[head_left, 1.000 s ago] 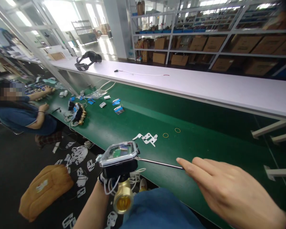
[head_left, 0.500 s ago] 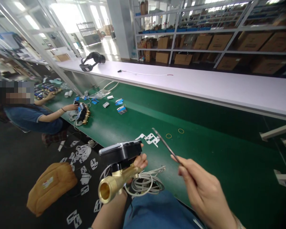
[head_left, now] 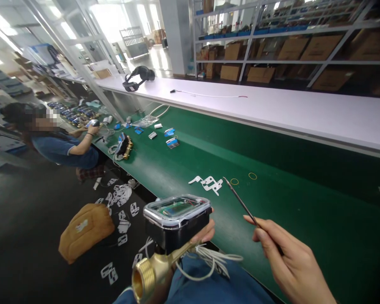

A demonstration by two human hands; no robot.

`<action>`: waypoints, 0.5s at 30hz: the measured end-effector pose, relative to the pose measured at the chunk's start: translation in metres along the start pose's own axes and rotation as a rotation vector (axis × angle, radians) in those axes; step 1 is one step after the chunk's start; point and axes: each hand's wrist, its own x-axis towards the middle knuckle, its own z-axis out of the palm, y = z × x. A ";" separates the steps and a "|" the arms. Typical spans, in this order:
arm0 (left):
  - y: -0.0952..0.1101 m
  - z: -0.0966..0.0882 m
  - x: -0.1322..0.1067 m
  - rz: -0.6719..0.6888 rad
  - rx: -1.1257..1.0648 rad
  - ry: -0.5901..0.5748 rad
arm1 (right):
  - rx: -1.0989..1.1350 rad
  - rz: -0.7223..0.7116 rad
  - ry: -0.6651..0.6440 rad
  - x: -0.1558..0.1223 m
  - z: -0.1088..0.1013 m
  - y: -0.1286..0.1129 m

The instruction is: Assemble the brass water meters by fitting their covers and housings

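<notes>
1 head view, facing forward, angled down

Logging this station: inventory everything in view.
Bench: one, green, centre
Shelf: one, white, rear
Held meter: one, black/brass, left hand
Tool: one, grey, right hand
Cable bundle: one, pale, foreground
Second meter: one, black/brass, bench
Cut-outs: many, white, bench and floor
Rings: two, yellow, bench
Pieces: several, blue, bench
Headset: one, black, shelf
Wire: one, white, shelf
Cushion: one, tan, floor
Cartons: many, brown, racks
Other person: one, blue shirt, left
Left hand: one, foreground
Right hand: one, around tool
</notes>
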 end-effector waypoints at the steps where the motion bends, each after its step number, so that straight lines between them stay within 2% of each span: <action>1: 0.001 0.005 0.001 -0.016 0.000 -0.007 | 0.000 -0.002 -0.004 0.000 0.000 0.000; 8: 0.004 0.031 -0.003 0.002 -0.001 0.053 | -0.001 -0.012 0.004 0.001 0.000 0.002; 11: 0.004 0.031 -0.004 -0.032 0.002 0.051 | 0.005 -0.004 0.002 -0.001 0.001 0.003; 15: 0.002 0.022 -0.003 -0.056 0.008 0.026 | 0.004 0.006 0.007 -0.004 0.001 0.003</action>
